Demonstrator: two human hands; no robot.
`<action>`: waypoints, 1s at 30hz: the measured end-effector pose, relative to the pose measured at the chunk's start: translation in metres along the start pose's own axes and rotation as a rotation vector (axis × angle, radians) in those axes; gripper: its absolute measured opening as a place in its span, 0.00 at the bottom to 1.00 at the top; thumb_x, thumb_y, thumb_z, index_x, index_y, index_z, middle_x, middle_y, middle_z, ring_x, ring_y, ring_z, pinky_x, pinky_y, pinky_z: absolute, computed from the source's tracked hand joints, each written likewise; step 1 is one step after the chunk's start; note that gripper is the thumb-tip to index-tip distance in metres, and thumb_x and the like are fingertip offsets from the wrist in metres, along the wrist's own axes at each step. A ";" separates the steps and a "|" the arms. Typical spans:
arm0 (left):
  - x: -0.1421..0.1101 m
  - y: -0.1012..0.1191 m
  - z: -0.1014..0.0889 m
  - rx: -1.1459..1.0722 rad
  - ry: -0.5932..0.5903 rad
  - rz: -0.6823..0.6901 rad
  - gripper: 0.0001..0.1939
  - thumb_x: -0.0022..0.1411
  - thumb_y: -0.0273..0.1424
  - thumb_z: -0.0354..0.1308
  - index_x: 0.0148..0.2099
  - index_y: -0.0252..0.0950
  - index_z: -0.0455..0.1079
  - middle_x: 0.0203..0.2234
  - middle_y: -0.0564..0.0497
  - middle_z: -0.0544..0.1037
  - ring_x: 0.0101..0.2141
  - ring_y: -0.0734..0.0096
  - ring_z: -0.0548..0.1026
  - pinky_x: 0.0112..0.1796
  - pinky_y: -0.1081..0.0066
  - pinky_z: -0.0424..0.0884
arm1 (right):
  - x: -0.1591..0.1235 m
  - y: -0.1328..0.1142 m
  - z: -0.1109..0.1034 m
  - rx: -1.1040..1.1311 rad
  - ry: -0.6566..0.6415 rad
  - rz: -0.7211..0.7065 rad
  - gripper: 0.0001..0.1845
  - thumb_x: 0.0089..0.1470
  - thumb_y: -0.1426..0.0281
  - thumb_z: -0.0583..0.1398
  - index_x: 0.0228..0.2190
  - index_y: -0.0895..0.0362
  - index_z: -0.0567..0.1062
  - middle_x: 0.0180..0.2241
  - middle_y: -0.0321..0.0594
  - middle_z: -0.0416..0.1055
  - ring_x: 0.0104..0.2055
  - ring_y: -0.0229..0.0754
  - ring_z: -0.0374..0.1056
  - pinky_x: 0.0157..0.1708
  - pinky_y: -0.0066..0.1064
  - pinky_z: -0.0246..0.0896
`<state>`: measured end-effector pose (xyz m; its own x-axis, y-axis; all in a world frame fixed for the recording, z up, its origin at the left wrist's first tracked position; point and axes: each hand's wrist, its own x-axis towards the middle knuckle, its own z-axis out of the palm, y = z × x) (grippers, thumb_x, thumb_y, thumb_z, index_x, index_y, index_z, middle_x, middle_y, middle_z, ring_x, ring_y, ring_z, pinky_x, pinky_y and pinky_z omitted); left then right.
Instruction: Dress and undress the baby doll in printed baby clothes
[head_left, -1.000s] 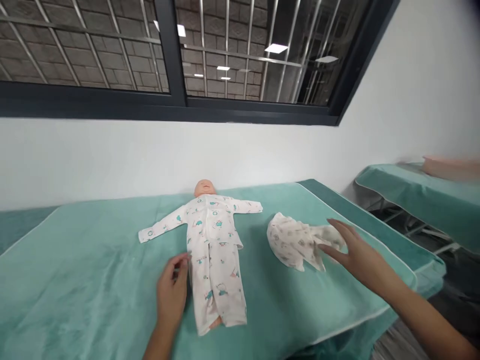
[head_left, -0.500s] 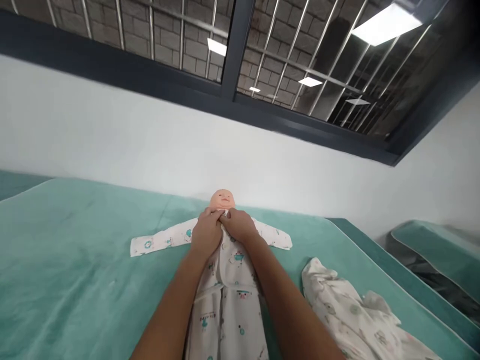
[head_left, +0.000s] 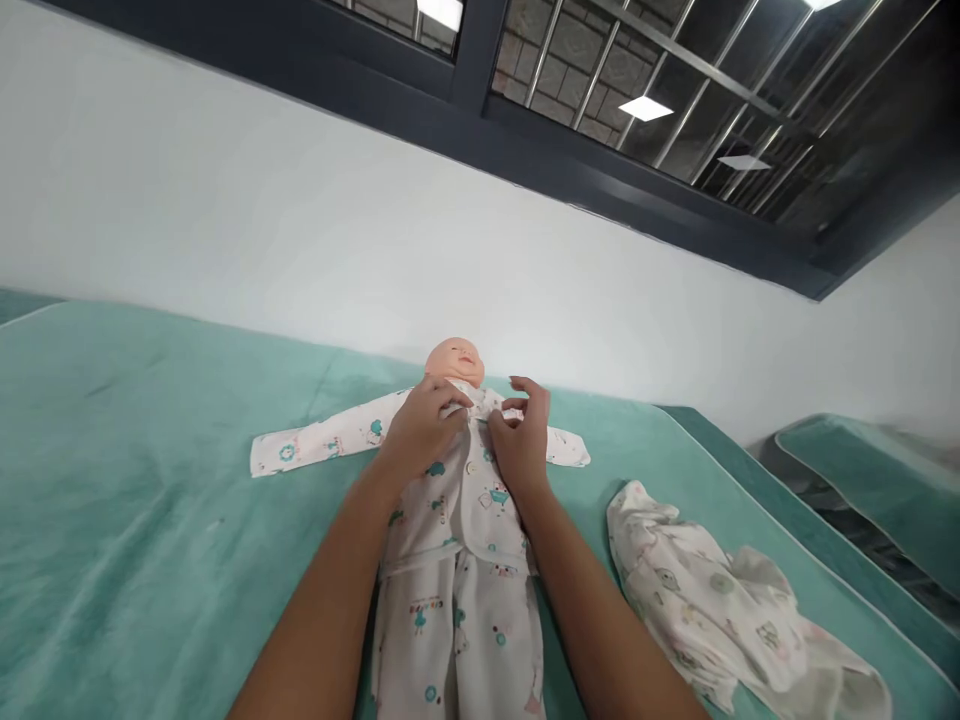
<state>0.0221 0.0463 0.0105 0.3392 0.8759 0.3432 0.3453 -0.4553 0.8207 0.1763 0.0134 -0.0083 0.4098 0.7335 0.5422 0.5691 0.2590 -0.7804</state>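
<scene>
A baby doll (head_left: 455, 360) lies on its back on a teal padded table (head_left: 150, 480), dressed in a white printed sleepsuit (head_left: 457, 560) with both sleeves spread out. My left hand (head_left: 420, 432) rests on the doll's chest, its fingers pinching the suit's fabric at the collar just under the chin. My right hand (head_left: 521, 440) sits on the other side of the front opening, thumb and forefinger pinched on the fabric edge, the other fingers raised.
A second crumpled white printed garment (head_left: 720, 610) lies on the table to the right of the doll. A white wall rises behind the table under a dark-framed barred window (head_left: 585, 130). Another teal padded table (head_left: 862, 480) stands at far right.
Both hands left the table and the loose garment and came to the doll's collar. Since half a second ago the right hand has shifted slightly down and its fingers have lifted.
</scene>
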 end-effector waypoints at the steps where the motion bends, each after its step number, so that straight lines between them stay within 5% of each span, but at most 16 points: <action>1: -0.003 0.000 -0.001 -0.010 -0.003 0.015 0.12 0.61 0.33 0.53 0.41 0.40 0.78 0.47 0.47 0.74 0.52 0.58 0.72 0.56 0.59 0.66 | -0.004 -0.001 -0.003 0.001 -0.026 -0.085 0.19 0.49 0.72 0.56 0.45 0.53 0.69 0.48 0.44 0.67 0.43 0.43 0.66 0.37 0.33 0.62; 4: -0.012 -0.001 -0.005 -0.041 -0.030 0.030 0.13 0.62 0.36 0.54 0.42 0.42 0.78 0.53 0.48 0.72 0.56 0.57 0.69 0.59 0.58 0.64 | -0.009 -0.002 -0.012 0.003 -0.241 -0.168 0.14 0.54 0.72 0.55 0.41 0.52 0.74 0.44 0.41 0.71 0.46 0.44 0.65 0.42 0.35 0.61; 10: -0.018 0.000 -0.011 -0.081 -0.080 -0.053 0.12 0.62 0.40 0.56 0.42 0.44 0.77 0.59 0.52 0.68 0.52 0.58 0.71 0.52 0.63 0.71 | 0.001 -0.001 -0.022 0.183 -0.508 0.023 0.07 0.56 0.64 0.61 0.37 0.52 0.75 0.37 0.35 0.71 0.38 0.39 0.64 0.41 0.32 0.59; 13: -0.016 0.003 -0.009 -0.054 -0.090 -0.085 0.11 0.62 0.41 0.57 0.41 0.45 0.77 0.59 0.53 0.68 0.51 0.59 0.71 0.50 0.64 0.71 | 0.005 -0.003 -0.021 0.240 -0.506 0.126 0.07 0.56 0.63 0.61 0.31 0.54 0.72 0.29 0.32 0.68 0.33 0.37 0.62 0.36 0.30 0.57; 19: -0.012 0.012 -0.006 0.022 -0.073 -0.063 0.11 0.61 0.43 0.61 0.38 0.42 0.75 0.57 0.52 0.69 0.55 0.57 0.68 0.59 0.58 0.62 | 0.005 -0.007 -0.020 0.294 -0.498 0.063 0.08 0.56 0.63 0.61 0.30 0.55 0.72 0.29 0.33 0.67 0.32 0.37 0.60 0.36 0.30 0.56; 24: -0.012 0.010 -0.003 -0.001 0.022 -0.032 0.12 0.60 0.43 0.62 0.39 0.41 0.73 0.53 0.50 0.73 0.55 0.57 0.69 0.58 0.58 0.64 | 0.007 -0.002 -0.027 0.507 -0.545 0.190 0.10 0.55 0.61 0.61 0.29 0.53 0.69 0.25 0.33 0.60 0.27 0.37 0.56 0.29 0.30 0.54; 28: -0.031 0.007 -0.009 -0.086 -0.053 -0.006 0.11 0.61 0.41 0.60 0.45 0.46 0.76 0.59 0.52 0.69 0.59 0.58 0.67 0.58 0.61 0.65 | 0.003 -0.011 -0.034 0.325 -0.374 -0.046 0.03 0.55 0.67 0.60 0.33 0.53 0.71 0.36 0.36 0.68 0.36 0.39 0.63 0.37 0.32 0.59; 30: -0.044 0.008 -0.013 -0.092 -0.137 -0.017 0.11 0.62 0.41 0.59 0.44 0.47 0.78 0.64 0.53 0.64 0.63 0.55 0.63 0.57 0.61 0.67 | -0.002 -0.020 -0.039 0.245 -0.429 -0.190 0.04 0.57 0.69 0.59 0.36 0.52 0.73 0.40 0.38 0.69 0.38 0.39 0.64 0.38 0.33 0.59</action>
<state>-0.0017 0.0065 0.0081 0.4524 0.8503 0.2689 0.2720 -0.4188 0.8664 0.1924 -0.0176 0.0187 -0.0421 0.8375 0.5448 0.4006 0.5136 -0.7588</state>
